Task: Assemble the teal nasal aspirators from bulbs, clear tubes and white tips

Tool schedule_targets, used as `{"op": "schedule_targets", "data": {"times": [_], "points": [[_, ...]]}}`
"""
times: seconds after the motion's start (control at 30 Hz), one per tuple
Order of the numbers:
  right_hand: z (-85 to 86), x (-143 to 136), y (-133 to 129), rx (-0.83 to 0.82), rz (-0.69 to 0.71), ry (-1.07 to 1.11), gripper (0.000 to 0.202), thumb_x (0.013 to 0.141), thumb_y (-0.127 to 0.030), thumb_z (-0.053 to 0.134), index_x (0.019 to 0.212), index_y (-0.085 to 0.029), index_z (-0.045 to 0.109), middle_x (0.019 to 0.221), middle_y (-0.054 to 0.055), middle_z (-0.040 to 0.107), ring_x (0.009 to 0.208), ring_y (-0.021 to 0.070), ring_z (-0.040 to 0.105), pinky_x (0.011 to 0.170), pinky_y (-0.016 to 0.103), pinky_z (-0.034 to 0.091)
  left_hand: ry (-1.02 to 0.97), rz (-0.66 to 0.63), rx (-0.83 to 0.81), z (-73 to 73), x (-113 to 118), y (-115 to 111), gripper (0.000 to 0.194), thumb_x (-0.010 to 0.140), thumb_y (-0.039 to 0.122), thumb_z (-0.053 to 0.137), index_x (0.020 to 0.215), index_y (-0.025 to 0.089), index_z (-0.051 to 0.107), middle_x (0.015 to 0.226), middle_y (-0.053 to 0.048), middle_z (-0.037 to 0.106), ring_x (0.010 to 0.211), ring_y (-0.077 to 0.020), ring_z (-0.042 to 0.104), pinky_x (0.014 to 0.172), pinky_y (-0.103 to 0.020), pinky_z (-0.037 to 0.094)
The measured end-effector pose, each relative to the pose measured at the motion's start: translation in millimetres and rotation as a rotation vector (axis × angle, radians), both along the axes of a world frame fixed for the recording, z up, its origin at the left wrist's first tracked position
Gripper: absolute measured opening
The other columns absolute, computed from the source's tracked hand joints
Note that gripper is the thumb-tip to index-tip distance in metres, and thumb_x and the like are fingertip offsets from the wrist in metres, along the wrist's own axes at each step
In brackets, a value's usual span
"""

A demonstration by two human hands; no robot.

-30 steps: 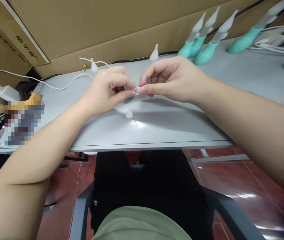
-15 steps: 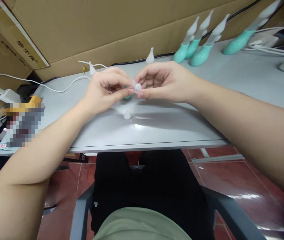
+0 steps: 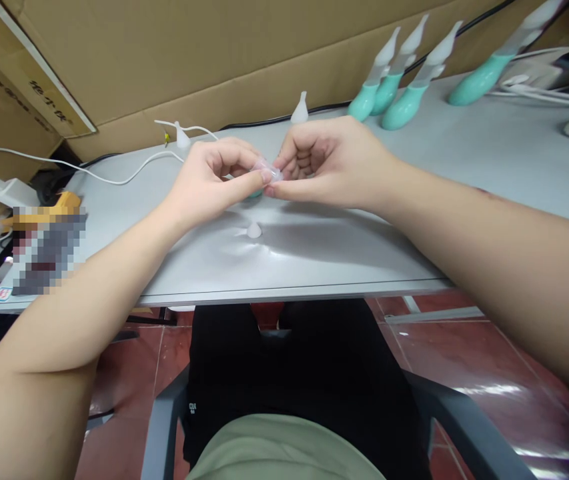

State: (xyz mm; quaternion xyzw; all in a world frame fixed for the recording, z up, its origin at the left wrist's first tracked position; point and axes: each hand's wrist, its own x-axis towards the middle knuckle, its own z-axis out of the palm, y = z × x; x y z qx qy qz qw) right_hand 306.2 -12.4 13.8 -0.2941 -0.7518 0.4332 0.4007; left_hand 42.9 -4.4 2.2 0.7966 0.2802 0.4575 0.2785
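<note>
Between my fingertips, above the table, is a small clear plastic tube [image 3: 269,168]. My left hand [image 3: 221,175] pinches its left side between thumb and fingers. From the right, my right hand [image 3: 327,163] has thumb and forefinger closed on the tube's other end; its remaining fingers curl inward. Partly hidden beneath my left hand is a teal bulb [image 3: 255,194]. A small white translucent cone-shaped piece [image 3: 254,230] stands on the table just nearer to me. Behind my hands stand two white pointed nozzle tips, one at left [image 3: 182,137] and one in the middle [image 3: 300,109].
Several teal bulb aspirators [image 3: 407,107] with clear tubes and white tips stand at the back right of the grey table [image 3: 314,267]. A white cable [image 3: 129,179] runs across the left to a charger [image 3: 17,192]. A cardboard wall [image 3: 214,60] borders the back.
The clear tube has turned between my fingers, so its side now shows where its end with a white piece faced me before. My right thumb has shifted slightly left.
</note>
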Motion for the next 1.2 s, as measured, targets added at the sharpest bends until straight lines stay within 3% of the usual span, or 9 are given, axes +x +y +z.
{"op": "schedule_targets", "data": {"times": [0.2, 0.37, 0.53, 0.63, 0.77, 1.0, 1.2], "points": [[2.4, -2, -5, 0.013, -0.022, -0.049, 0.058, 0.08, -0.057, 0.127, 0.09, -0.033, 0.075, 0.087, 0.003, 0.08, 0.09, 0.0253, 0.067, 0.077, 0.041, 0.063, 0.008, -0.006, -0.047, 2.1, 0, 0, 0.017, 0.105, 0.032, 0.094, 0.091, 0.023, 0.09, 0.109, -0.008, 0.093, 0.092, -0.0176, 0.084, 0.077, -0.033, 0.07], [2.8, -3, -7, 0.035, -0.042, -0.056, 0.058, 0.083, -0.057, 0.126, 0.088, -0.03, 0.074, 0.088, 0.005, 0.077, 0.087, 0.024, 0.063, 0.076, 0.042, 0.054, 0.074, 0.031, -0.009, -1.2, -2, 4, 0.026, 0.111, 0.04, 0.092, 0.093, 0.023, 0.084, 0.112, -0.008, 0.09, 0.097, -0.0191, 0.085, 0.081, -0.036, 0.073], [1.5, -4, -8, 0.037, -0.04, -0.054, 0.053, 0.087, -0.048, 0.123, 0.09, -0.031, 0.073, 0.087, 0.004, 0.075, 0.09, 0.0249, 0.061, 0.078, 0.042, 0.056, 0.086, 0.029, 0.058, -3.8, -4, 9, 0.023, 0.112, 0.038, 0.091, 0.096, 0.023, 0.085, 0.116, -0.009, 0.088, 0.098, -0.0189, 0.084, 0.085, -0.037, 0.074], [1.7, -7, -9, 0.048, -0.052, -0.021, 0.056, 0.085, -0.051, 0.125, 0.088, -0.032, 0.072, 0.085, 0.003, 0.073, 0.09, 0.0252, 0.061, 0.076, 0.042, 0.057, 0.089, 0.053, 0.099, -4.7, -5, 12, 0.024, 0.112, 0.04, 0.093, 0.098, 0.023, 0.086, 0.118, -0.009, 0.085, 0.104, -0.0209, 0.085, 0.088, -0.038, 0.074], [3.5, -12, -11, 0.053, -0.104, 0.016, 0.059, 0.081, -0.05, 0.126, 0.085, -0.03, 0.071, 0.084, 0.004, 0.074, 0.086, 0.0239, 0.062, 0.073, 0.042, 0.055, 0.104, 0.115, 0.122, -3.0, -3, 13, 0.024, 0.112, 0.043, 0.092, 0.099, 0.024, 0.085, 0.124, -0.01, 0.084, 0.109, -0.0222, 0.084, 0.08, -0.034, 0.069], [-0.7, -11, -6, 0.097, -0.072, 0.061, 0.057, 0.087, -0.04, 0.125, 0.085, -0.029, 0.069, 0.086, 0.002, 0.071, 0.081, 0.0193, 0.06, 0.071, 0.038, 0.054, 0.119, 0.143, 0.212, 1.8, 5, 12, 0.022, 0.109, 0.042, 0.093, 0.099, 0.024, 0.086, 0.124, -0.011, 0.081, 0.108, -0.0246, 0.081, 0.079, -0.036, 0.064], [-10.4, -7, 11, 0.257, -0.026, -0.013, 0.051, 0.099, -0.048, 0.119, 0.088, -0.026, 0.074, 0.084, 0.001, 0.071, 0.08, 0.0176, 0.059, 0.074, 0.039, 0.053, 0.138, 0.128, 0.238, -5.8, 2, 19, 0.015, 0.101, 0.03, 0.096, 0.091, 0.024, 0.086, 0.115, -0.01, 0.081, 0.101, -0.0223, 0.078, 0.08, -0.037, 0.063]]}}
